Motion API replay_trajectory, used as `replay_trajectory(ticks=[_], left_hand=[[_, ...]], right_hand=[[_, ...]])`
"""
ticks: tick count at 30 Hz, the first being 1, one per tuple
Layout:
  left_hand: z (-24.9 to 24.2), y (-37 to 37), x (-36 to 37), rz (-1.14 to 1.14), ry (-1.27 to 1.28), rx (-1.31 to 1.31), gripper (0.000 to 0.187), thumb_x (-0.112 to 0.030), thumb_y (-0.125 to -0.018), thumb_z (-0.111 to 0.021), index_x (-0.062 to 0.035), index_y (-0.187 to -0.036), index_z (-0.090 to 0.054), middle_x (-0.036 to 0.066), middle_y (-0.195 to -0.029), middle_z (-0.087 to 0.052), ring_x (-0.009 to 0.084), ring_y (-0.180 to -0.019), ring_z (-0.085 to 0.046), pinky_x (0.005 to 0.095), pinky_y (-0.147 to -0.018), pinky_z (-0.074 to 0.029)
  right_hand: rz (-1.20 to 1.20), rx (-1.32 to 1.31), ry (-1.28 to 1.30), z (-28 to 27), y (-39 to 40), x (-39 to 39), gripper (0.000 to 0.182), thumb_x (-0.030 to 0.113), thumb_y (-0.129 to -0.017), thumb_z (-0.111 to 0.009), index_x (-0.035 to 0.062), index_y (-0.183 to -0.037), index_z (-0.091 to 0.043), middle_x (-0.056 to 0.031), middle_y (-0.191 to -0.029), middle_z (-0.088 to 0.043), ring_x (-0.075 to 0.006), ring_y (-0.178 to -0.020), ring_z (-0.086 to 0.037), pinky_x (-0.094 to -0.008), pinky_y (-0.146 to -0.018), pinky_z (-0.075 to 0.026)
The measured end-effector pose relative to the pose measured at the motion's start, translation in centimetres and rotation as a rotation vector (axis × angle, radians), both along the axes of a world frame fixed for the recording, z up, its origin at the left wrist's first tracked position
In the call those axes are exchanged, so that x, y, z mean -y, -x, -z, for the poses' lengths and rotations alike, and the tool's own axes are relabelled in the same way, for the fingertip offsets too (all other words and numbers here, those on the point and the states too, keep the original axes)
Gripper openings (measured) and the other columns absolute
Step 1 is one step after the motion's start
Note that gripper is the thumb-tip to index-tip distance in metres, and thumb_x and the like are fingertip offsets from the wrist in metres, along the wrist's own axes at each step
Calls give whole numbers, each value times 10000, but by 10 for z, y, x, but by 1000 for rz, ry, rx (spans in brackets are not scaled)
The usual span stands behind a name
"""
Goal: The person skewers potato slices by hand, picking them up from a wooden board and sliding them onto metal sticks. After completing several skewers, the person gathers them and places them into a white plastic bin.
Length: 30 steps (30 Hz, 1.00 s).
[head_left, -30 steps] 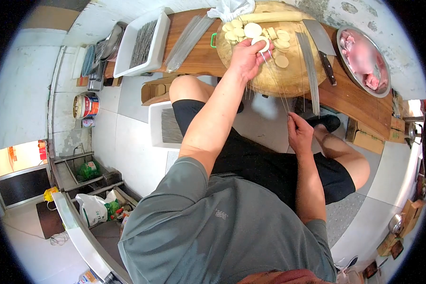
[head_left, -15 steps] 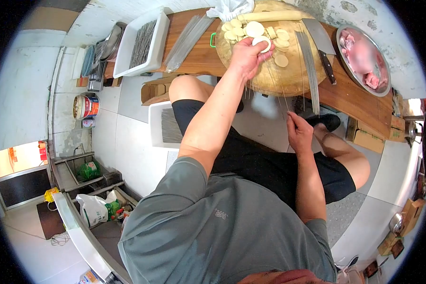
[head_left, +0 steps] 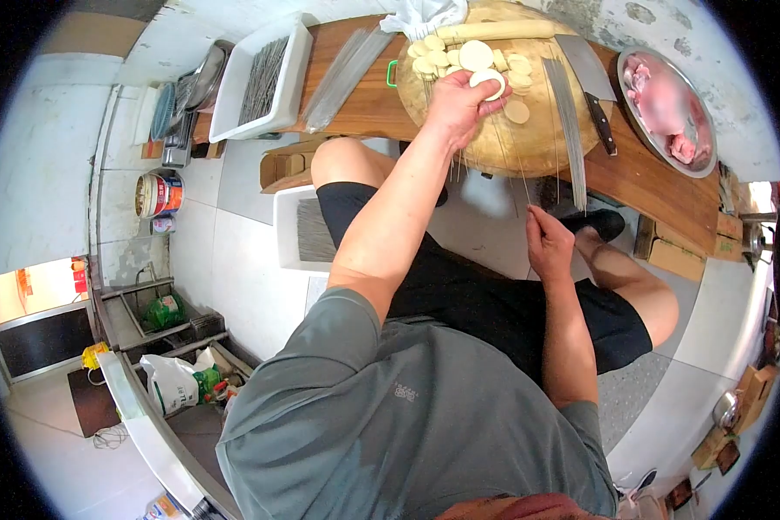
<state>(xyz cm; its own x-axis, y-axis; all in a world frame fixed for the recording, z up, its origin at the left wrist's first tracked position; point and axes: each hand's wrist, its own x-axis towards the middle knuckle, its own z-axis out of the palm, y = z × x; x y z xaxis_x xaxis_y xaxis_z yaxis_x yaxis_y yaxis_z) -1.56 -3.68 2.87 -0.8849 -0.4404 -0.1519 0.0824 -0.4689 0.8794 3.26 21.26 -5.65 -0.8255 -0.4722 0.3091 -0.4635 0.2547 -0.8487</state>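
Note:
Over the round wooden board (head_left: 537, 143), my left hand (head_left: 456, 108) pinches a pale round slice (head_left: 489, 84) between thumb and fingers. Just beyond it is another large pale round slice (head_left: 477, 55), overlapping the pile in this view. My right hand (head_left: 549, 243) is low in front of the board, fingers closed on the near end of a thin metal skewer (head_left: 522, 169) that runs up toward the slice in my left hand. Several smaller slices (head_left: 517, 111) lie on the board around my left hand.
On the board's right are a bundle of metal skewers (head_left: 567, 130) and a cleaver (head_left: 588, 78). A metal bowl (head_left: 711, 143) of raw meat stands farther right. To the left are plastic-wrapped skewers (head_left: 342, 82) and a white bin (head_left: 221, 113) of skewers. A rolling pin (head_left: 503, 30) lies behind.
My left hand has moved slightly right with its slice, and the large slice beyond it has shifted the same way. My right hand stays almost in place.

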Motion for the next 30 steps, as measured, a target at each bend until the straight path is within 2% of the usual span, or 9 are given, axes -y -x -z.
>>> replay_trajectory(ticks=[13, 16, 19, 30], left_hand=[[6, -6, -9, 85, -86, 11, 238, -25, -858, -622, 38, -1083, -577, 121, -1013, -654, 231, -923, -654, 322, -797, -555], [9, -6, -11, 96, -45, 39, 231, -63, -883, -605, 48, -1084, -575, 136, -1017, -653, 241, -934, -654, 327, -809, -559], [9, -7, -9, 88, -179, -6, 248, -116, -913, -581, 61, -1086, -565, 154, -1022, -649, 254, -943, -654, 337, -826, -561], [10, -5, -11, 106, -116, 27, 266, -157, -924, -569, 69, -1064, -569, 174, -1019, -646, 280, -937, -657, 348, -811, -567]], right_hand=[[-1, -36, 6, -3, 0, 1, 169, 97, -847, -637, 22, -996, -670, -176, -801, -662, -295, -691, -664, -334, -623, -517], [16, -62, -2, -1, 1, 3, 173, 96, -848, -636, 20, -999, -669, -175, -801, -663, -297, -695, -664, -335, -629, -518], [40, -66, 19, 2, 4, 2, 170, 95, -848, -637, 19, -997, -671, -173, -803, -666, -293, -698, -666, -329, -633, -518], [26, 16, 18, 2, 1, 2, 164, 90, -845, -643, 22, -990, -675, -166, -801, -669, -274, -698, -671, -316, -628, -514]])
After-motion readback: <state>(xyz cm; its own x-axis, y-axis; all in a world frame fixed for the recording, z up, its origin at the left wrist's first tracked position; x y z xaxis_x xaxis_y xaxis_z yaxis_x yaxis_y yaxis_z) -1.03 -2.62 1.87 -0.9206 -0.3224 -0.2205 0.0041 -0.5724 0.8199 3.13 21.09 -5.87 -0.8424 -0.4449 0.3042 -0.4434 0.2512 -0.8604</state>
